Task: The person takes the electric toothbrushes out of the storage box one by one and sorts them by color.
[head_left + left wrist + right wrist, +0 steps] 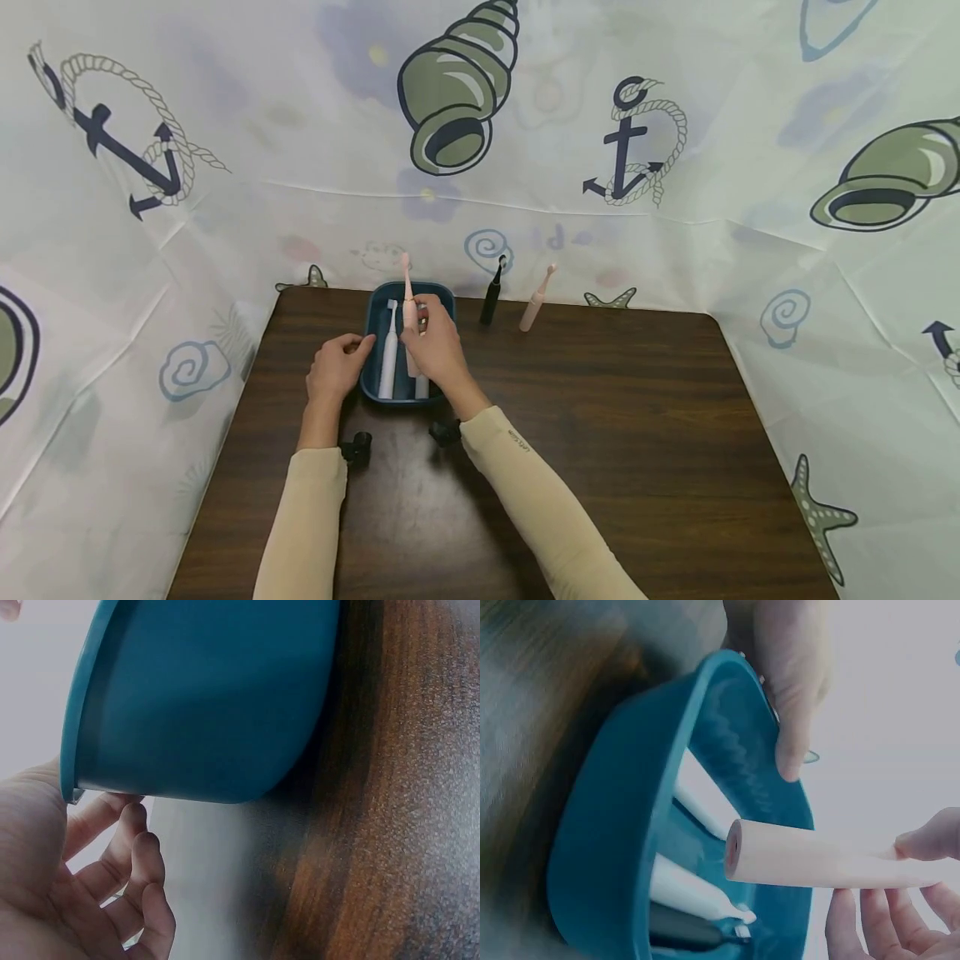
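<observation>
A blue plastic bin (401, 403) stands near the table's far edge. My left hand (333, 367) grips its left rim, thumb over the edge and fingers along the outer wall (210, 697). Above the bin, my right hand (438, 342) pinches a pink electric toothbrush (410, 321) between thumb and fingertips, brush head up. The flat base of its handle (772, 855) faces the right wrist camera. Inside the bin lie a white electric toothbrush (389, 358) on the left, a second white one (690, 889) and a dark one (682, 928), partly hidden by the wall.
To the right of the bin, a black electric toothbrush (491, 302) and another pink one (534, 308) stand upright on the dark wooden table (600, 433). A printed cloth (555, 150) hangs behind and beside the table.
</observation>
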A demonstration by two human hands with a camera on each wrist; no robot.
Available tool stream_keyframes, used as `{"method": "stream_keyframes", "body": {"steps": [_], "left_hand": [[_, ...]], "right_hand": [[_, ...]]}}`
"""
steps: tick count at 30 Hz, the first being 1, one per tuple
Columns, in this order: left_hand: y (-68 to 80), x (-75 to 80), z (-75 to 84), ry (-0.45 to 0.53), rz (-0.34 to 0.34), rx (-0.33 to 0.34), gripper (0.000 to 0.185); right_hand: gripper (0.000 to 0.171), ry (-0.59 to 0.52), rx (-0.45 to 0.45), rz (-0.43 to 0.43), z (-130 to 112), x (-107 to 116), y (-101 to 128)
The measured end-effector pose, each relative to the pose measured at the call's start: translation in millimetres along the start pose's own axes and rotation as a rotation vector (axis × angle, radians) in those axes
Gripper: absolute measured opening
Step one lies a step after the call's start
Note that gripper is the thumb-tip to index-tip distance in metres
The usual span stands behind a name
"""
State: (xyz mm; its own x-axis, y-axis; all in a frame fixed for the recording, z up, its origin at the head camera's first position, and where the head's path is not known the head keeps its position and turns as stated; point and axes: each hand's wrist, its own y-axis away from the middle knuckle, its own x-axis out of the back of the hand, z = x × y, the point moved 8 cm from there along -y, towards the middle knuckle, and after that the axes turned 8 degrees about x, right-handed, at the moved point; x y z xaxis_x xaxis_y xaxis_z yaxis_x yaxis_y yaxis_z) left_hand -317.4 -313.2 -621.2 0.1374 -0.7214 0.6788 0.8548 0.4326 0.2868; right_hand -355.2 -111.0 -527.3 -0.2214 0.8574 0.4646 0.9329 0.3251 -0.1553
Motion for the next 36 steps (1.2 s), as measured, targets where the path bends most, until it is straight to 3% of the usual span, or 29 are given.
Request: {"method": "stream_keyframes", "body": {"steps": [21,29,36], "left_hand": [[1.6,-0.8,-1.6,-0.019,-0.006,-0.025,0.069],[-0.2,-0.5,2.8,-0.011,0.041,-0.035,0.051],[-0.7,-1.2,6.5,-0.004,0.061,-0.051,0.051]], "right_hand": [[0.049,-0.041,0.053,0.141,5,52,7],[0.048,-0.070,0.049,0.181,12,72,15],[0.047,-0.098,0.077,0.220,26,90,19]]}}
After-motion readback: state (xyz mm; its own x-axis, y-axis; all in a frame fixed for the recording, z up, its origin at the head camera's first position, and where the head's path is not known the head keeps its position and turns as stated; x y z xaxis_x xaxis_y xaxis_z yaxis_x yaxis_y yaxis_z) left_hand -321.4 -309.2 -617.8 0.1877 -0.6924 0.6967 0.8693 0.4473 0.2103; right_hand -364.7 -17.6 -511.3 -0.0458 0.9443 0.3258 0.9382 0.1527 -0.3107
